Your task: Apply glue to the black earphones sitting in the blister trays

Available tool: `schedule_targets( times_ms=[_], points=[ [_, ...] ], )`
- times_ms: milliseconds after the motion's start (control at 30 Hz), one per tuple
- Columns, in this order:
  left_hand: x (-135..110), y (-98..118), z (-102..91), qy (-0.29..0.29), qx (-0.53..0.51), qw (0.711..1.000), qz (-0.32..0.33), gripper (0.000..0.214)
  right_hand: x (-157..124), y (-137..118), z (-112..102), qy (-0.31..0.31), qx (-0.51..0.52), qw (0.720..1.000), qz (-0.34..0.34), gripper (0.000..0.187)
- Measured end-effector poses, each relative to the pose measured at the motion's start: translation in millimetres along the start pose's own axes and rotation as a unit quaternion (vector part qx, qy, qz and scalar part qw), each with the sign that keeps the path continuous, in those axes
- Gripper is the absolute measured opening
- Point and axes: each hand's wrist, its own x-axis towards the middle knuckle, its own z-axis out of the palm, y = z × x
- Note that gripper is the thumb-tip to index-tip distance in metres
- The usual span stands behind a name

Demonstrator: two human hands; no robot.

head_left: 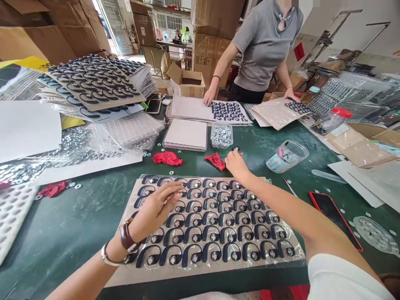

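My left hand [161, 204], wearing a brown-strapped watch and a bangle, hovers over the left upper part of a plastic-covered sheet [125, 273]. Its fingers stretch forward with the thumb slightly apart, and I see nothing between them. Rows of black curved hook-shaped pieces [189, 255] with small silvery round centres cover the sheet. Beyond its far edge, my right hand [237, 166] is closed, fingers bent down beside a crumpled red wrapper [215, 161]. A small dark piece [236, 149] shows at its fingertips; what the fingers grip is mostly hidden.
A clear tub of metal washers [221, 136] stands beside stacked white cards [186, 134]. An open plastic jar [286, 156] and a red-edged phone [336, 218] lie right. Piled sheets [93, 83] rise left. Across the green table [78, 237], a co-worker [259, 46] handles similar sheets.
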Motion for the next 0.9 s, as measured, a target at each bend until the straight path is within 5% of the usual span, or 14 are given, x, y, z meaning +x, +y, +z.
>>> schedule_targets(
  times_ms=[133,267,433,567,633,700,767,900],
  points=[
    [-1,-11,8.9,-0.003,0.121,0.989,0.084,0.036,18,22,-16,0.054,-0.019,0.998,0.026,0.021],
    [7,-19,18.9,-0.001,0.203,0.967,0.156,0.039,21,16,-6,0.170,0.106,0.959,0.199,0.038],
    [19,-15,24.6,0.025,0.195,0.957,0.216,0.027,9,-2,13,0.172,0.190,0.929,0.265,0.047],
    [25,-15,28.6,0.028,0.174,0.949,0.261,0.025,9,-24,5,0.220,0.423,0.826,0.300,0.046],
    [27,-17,31.1,0.021,0.169,0.945,0.278,0.026,9,-42,3,0.146,0.553,0.768,0.289,0.042],
    [29,-19,33.7,0.013,0.167,0.943,0.286,0.027,5,-62,6,0.081,0.617,0.738,0.263,0.035],
    [30,-21,36.0,0.011,0.170,0.942,0.289,0.026,-3,-77,13,0.070,0.623,0.743,0.236,0.028],
    [31,-20,39.9,0.004,0.182,0.940,0.289,0.026,-19,-90,28,0.075,0.562,0.801,0.193,0.022]
  ],
)
